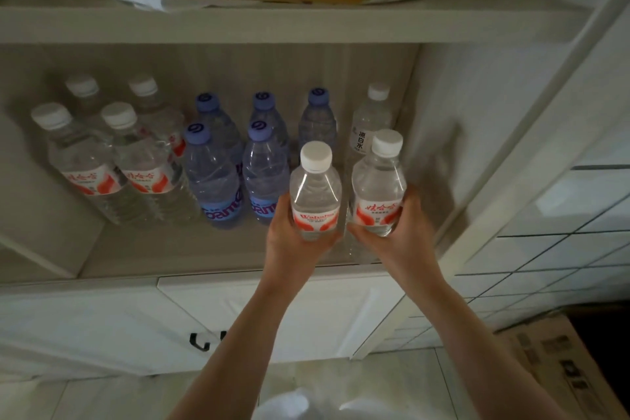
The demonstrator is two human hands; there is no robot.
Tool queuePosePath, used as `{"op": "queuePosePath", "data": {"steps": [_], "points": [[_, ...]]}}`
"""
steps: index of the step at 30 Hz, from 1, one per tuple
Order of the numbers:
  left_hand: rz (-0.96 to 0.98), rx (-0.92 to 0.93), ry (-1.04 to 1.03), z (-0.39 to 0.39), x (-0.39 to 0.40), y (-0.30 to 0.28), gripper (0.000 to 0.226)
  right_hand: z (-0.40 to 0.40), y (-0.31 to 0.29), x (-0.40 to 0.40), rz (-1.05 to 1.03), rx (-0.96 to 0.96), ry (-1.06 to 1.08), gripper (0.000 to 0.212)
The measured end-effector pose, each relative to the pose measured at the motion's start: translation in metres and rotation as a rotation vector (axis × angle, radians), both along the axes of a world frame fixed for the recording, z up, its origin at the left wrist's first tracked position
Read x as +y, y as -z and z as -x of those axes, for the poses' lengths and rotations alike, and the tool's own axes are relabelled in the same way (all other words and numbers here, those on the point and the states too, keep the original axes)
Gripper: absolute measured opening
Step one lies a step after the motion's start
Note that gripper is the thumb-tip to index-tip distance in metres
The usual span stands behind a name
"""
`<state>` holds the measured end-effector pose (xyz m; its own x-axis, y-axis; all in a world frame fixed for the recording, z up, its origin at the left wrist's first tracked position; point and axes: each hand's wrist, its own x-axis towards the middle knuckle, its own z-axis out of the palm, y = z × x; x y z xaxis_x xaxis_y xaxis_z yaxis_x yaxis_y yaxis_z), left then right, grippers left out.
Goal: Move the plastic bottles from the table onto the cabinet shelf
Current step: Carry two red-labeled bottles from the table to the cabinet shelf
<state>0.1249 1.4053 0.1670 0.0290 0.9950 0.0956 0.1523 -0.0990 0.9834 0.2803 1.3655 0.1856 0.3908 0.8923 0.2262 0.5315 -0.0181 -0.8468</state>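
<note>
While ten bottles (211, 174) are already standing on the cabinet shelf (191, 249), left hand (293, 235) and right hand (399, 232) fingers are each clasping another bottle at frame centre-right; bench unseen.

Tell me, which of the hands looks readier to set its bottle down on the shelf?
Probably the right hand: its bottle hangs over the bare shelf spot in front of the lone white-capped bottle. The left hand looks about as close.

Bottle rows (211, 160) on the shelf (170, 249), two held bottles (315, 191) at their right
</note>
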Motion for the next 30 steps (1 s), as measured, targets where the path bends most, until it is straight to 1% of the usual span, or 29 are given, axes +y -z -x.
{"op": "queuePosePath", "data": {"steps": [4,6,11,15,18,22,24,28,30], "points": [[-0.019,0.054,-0.077,-0.005,-0.006,0.001,0.084,0.003,0.005,-0.003,-0.012,-0.008,-0.003,0.09],[-0.028,0.078,-0.084,-0.007,-0.007,0.0,0.084,0.004,0.006,-0.005,-0.017,-0.027,0.004,0.09],[-0.147,0.191,-0.13,-0.007,-0.016,0.007,0.079,0.004,0.014,-0.013,0.019,-0.003,-0.04,0.084],[-0.191,0.289,-0.174,-0.01,-0.023,0.02,0.082,0.004,0.02,-0.014,0.024,-0.014,-0.021,0.079],[-0.178,0.277,-0.174,-0.012,-0.018,0.023,0.082,0.004,0.018,-0.011,0.024,-0.028,-0.024,0.078],[-0.193,0.263,-0.161,-0.023,-0.007,0.025,0.084,-0.001,0.013,0.002,0.05,0.007,-0.037,0.077],[-0.212,0.27,-0.165,-0.03,0.0,0.026,0.086,-0.003,0.013,0.012,0.074,0.024,-0.033,0.079],[-0.181,0.234,-0.173,-0.044,0.013,0.025,0.084,-0.005,0.015,0.029,0.108,0.008,-0.031,0.089],[-0.189,0.246,-0.185,-0.049,0.02,0.025,0.081,-0.006,0.014,0.038,0.108,0.022,-0.034,0.086]]}}
